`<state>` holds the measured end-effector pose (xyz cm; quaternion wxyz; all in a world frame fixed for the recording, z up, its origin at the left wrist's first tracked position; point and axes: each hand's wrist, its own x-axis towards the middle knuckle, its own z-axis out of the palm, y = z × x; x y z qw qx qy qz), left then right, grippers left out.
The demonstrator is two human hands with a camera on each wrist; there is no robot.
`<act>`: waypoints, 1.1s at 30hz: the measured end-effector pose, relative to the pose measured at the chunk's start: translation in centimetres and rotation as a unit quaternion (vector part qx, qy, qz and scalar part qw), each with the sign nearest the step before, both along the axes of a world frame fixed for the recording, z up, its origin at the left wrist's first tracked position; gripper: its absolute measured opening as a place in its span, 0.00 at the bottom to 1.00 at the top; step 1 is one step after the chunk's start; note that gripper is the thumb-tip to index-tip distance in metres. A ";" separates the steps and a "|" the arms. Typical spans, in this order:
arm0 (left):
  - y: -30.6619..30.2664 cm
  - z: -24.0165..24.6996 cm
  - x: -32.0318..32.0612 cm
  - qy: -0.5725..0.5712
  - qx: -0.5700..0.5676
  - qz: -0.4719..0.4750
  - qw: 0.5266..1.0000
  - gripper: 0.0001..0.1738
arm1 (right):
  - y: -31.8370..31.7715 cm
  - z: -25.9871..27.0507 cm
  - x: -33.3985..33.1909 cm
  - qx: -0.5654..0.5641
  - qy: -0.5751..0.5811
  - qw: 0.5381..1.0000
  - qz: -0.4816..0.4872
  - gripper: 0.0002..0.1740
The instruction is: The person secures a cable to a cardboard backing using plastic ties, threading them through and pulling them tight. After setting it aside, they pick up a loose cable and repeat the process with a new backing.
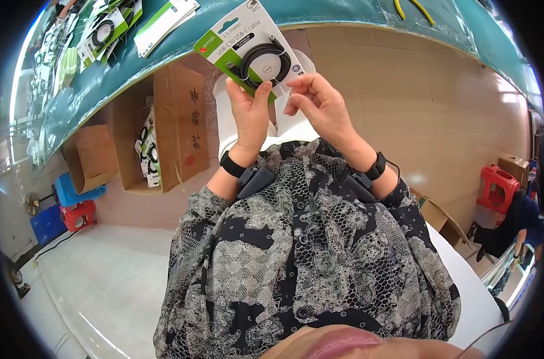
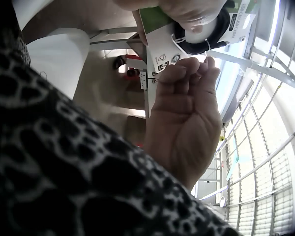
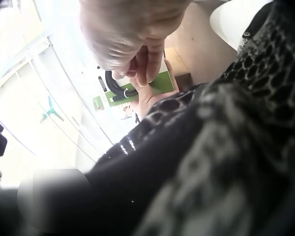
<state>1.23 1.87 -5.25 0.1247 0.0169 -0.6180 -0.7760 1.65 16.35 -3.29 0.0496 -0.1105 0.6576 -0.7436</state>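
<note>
A green-and-white card (image 1: 215, 37) labelled "USB-C to USB-C cable" carries a coiled black cable (image 1: 245, 64), bound with white ties (image 2: 208, 45). My left hand (image 1: 251, 116) grips the card's lower end, its thumb lying over the front by the coil. At the card's lower right edge is my right hand (image 1: 326, 110), with fingers bent and thumb close to them. In the left wrist view its fingertips are right at a white tie; I cannot tell whether they pinch it. The right wrist view shows these fingers in front of the coil.
Ahead runs a green-topped table (image 1: 182, 42) with more packed cables (image 1: 104, 31), a stack of cards (image 1: 164, 27) and yellow-handled pliers (image 1: 424, 12). Below its edge, a cardboard box (image 1: 185, 128) holds packed cables (image 1: 147, 149). A red stool (image 1: 498, 188) stands far right.
</note>
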 end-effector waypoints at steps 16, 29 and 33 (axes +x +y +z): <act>0.0 0.4 0.7 0.024 0.011 -0.030 0.999 0.20 | 0.8 -0.6 0.4 -0.017 -0.141 0.984 0.103 0.05; 0.0 0.3 0.4 0.043 -0.007 -0.006 0.999 0.19 | 0.0 1.5 -0.9 0.285 0.276 0.910 -0.120 0.04; -0.3 -0.1 0.6 0.036 -0.089 0.005 0.995 0.20 | -0.5 1.9 -0.9 0.334 0.293 0.885 -0.135 0.05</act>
